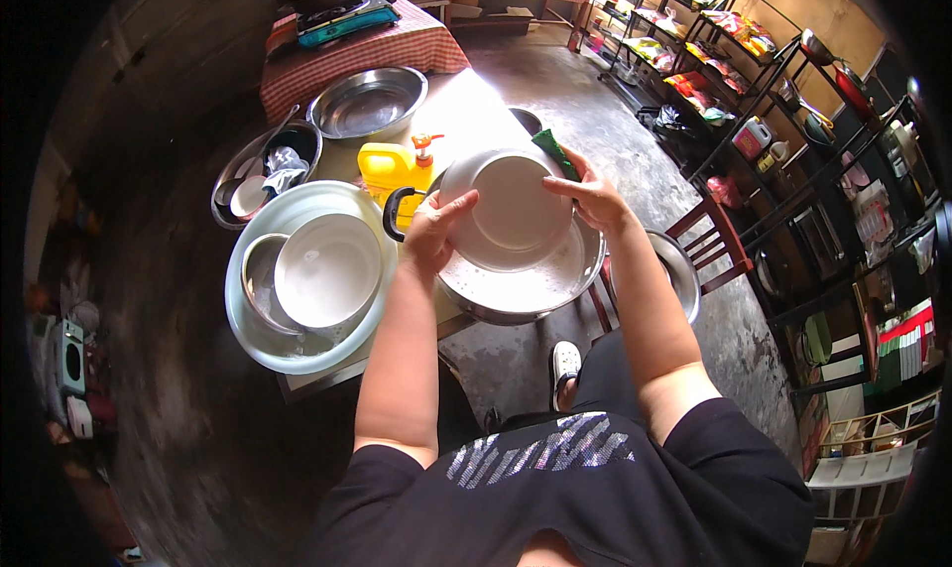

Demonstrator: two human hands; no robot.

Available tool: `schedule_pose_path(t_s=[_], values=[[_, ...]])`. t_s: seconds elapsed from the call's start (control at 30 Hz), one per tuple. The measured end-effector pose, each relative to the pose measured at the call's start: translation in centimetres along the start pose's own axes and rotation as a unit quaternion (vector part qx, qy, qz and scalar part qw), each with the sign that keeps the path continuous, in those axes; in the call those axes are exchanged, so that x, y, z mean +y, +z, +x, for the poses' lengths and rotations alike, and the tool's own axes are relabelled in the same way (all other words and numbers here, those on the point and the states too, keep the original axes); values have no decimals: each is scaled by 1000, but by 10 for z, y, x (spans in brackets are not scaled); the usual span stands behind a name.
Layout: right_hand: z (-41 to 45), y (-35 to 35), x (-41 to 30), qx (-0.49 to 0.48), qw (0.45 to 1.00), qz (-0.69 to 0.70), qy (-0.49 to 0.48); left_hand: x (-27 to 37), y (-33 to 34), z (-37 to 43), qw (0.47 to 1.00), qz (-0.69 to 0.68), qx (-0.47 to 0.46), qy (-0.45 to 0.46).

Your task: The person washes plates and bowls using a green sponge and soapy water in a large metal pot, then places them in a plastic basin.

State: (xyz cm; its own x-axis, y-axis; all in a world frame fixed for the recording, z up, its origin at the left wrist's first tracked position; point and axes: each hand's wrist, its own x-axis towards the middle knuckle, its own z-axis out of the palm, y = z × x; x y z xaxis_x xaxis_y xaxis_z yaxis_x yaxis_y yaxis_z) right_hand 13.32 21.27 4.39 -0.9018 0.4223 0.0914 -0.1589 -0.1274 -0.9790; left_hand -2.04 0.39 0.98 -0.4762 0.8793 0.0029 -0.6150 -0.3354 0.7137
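A white plate or shallow bowl (513, 210), its underside towards me, is held between both hands over a metal pot (491, 315) of sudsy water. My left hand (435, 228) grips its left rim, thumb on the underside. On the right rim is my right hand (591, 195), which also has a green scouring pad (554, 152) under its fingers at the plate's edge. The pot's black handle (394, 213) juts out on the left. Just behind it stands a yellow jug (383, 167) with an orange pump top (424, 150).
Left of the pot, a pale plastic basin (238, 299) holds a white bowl (327, 269) and a metal pot. Behind are a metal basin (368, 102) and another basin with dishes and a cloth (286, 173). A metal bowl (680, 269) rests on a wooden chair (710, 243) at right.
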Motion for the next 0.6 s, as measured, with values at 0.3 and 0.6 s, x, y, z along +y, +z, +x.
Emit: schedule_pose_path(t_s=[0.3, 0.6], values=[[13, 8, 18, 43, 966, -252, -28, -29, 5, 9, 984, 2, 147, 106], [1, 43, 56, 205, 975, -9, -85, -23, -12, 14, 965, -73, 216, 129]])
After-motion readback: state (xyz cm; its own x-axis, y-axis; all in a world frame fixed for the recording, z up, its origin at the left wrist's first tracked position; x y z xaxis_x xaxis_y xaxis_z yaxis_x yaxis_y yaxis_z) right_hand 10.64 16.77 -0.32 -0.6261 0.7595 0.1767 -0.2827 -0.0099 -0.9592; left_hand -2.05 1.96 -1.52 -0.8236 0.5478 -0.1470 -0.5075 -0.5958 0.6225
